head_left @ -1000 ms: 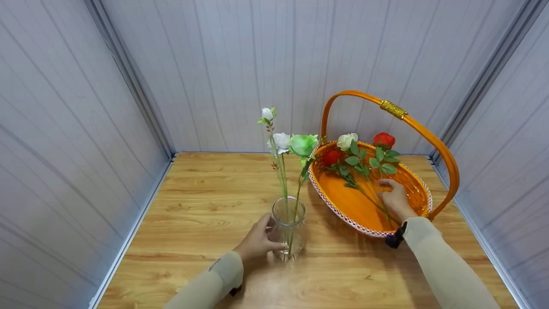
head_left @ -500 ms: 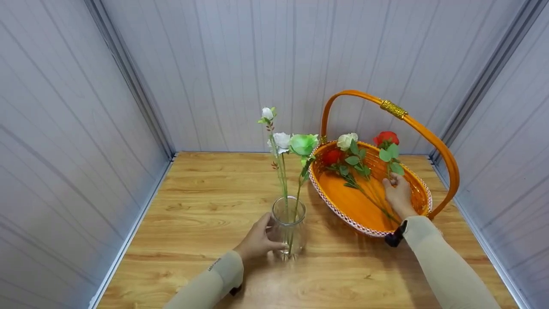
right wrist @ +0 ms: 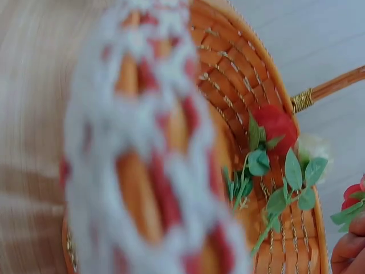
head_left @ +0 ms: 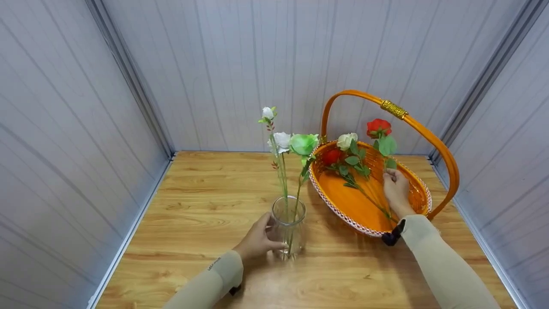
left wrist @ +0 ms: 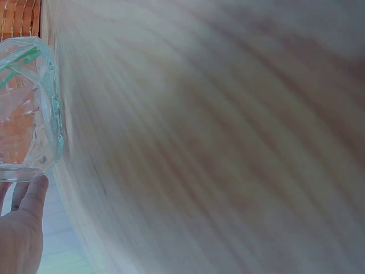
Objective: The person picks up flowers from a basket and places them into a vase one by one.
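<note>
My left hand (head_left: 256, 241) holds a clear glass vase (head_left: 279, 229) low on its left side, thumb in front and fingers behind. In the left wrist view, fingertips (left wrist: 39, 185) meet the faceted vase (left wrist: 51, 114). Out of the vase rise a green rose (head_left: 303, 144), a white rose (head_left: 282, 142) and a thin stem with a white bud (head_left: 267, 113). Over the orange basket (head_left: 339, 193), my right hand (head_left: 397, 191) pinches the stem of a red rose (head_left: 378, 128) below its leaves. At the right wrist view's edge, only part of that hand (right wrist: 351, 251) shows.
In the basket lie a cream rose (head_left: 346, 140) and another red rose (head_left: 331, 157), their stems (head_left: 373, 201) pointing toward me. A tall handle (head_left: 444, 150) arches over the basket. Panelled walls (head_left: 223, 77) enclose the wooden table (head_left: 206, 193) at the back and sides.
My right hand has closed on the red rose's stem and moved slightly up, raising the bloom above the basket's far rim. The left hand and vase have stayed put.
</note>
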Motion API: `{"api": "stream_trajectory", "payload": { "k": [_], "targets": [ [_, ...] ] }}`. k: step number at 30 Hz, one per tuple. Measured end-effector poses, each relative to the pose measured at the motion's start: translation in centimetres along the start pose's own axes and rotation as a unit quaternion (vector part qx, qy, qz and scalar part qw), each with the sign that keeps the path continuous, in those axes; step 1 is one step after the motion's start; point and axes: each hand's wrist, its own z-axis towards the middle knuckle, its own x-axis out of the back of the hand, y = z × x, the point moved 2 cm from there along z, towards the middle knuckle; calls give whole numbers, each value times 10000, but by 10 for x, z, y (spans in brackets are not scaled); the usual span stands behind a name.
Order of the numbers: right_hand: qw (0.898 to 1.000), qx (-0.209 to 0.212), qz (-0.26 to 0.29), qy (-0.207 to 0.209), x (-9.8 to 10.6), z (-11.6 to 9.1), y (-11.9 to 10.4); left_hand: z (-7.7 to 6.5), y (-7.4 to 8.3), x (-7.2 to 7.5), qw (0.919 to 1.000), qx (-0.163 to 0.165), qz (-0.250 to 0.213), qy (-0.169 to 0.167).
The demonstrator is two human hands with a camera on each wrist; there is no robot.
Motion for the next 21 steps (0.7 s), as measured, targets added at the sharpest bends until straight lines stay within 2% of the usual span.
{"api": "stream_trajectory", "payload": {
  "k": [6,10,16,21],
  "targets": [
    [9989,235,392,121,-6,-4,-8,1,0,1,10000,75,-20,-15],
    [9954,385,862,168,-11,-6,-14,2,-1,2,10000,87,0,-25],
    [9873,310,1545,-176,-20,-13,-21,3,-2,1,10000,-36,-3,-21],
    [9839,246,1704,-485,-27,-20,-25,2,-2,0,10000,-5,-55,-35]
  ]
}}
